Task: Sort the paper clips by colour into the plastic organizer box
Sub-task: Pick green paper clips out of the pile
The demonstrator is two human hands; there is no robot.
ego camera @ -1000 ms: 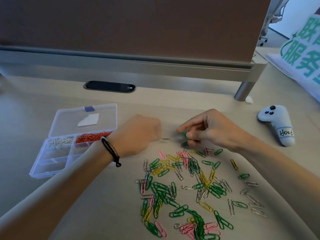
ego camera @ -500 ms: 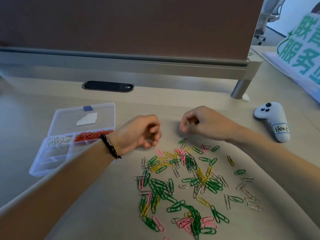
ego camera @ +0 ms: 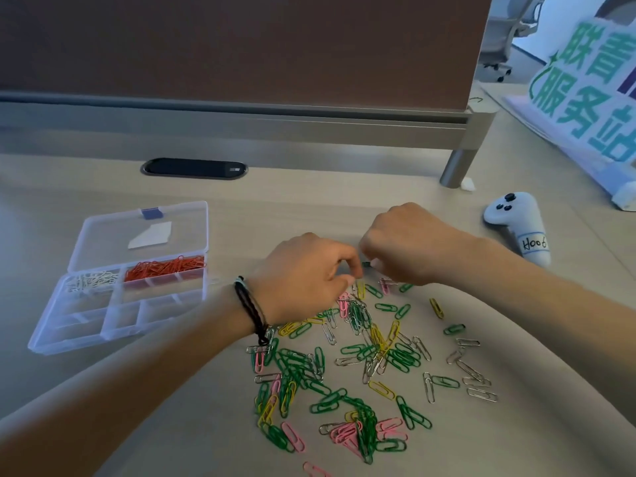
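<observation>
Loose paper clips, mixed green, yellow, pink and silver, are spread over the table from centre down to 6 o'clock. Organizer box sits at 9 o'clock, lid open, well apart from the pile: white clips in the far-left compartment, red clips in the one beside it, nearer compartments look bare. Both hands meet at the 12 o'clock edge of the pile. Left hand has its fingers curled with tips down at the clips; can't tell if it already holds any. Right hand pinches something small and dark between fingertips, probably a green clip, too small to confirm. Step in hand, as I read it: gather one colour, likely green. To do it well: take loose single clips off the fringe first, lift straight up so tangled neighbours drop off, check colour before it goes in the palm, batch a handful, then one trip to a bare compartment, dropped low so nothing bounces into red or white. White controller at 3 o'clock, black cable slot at 11, neither in the way.
</observation>
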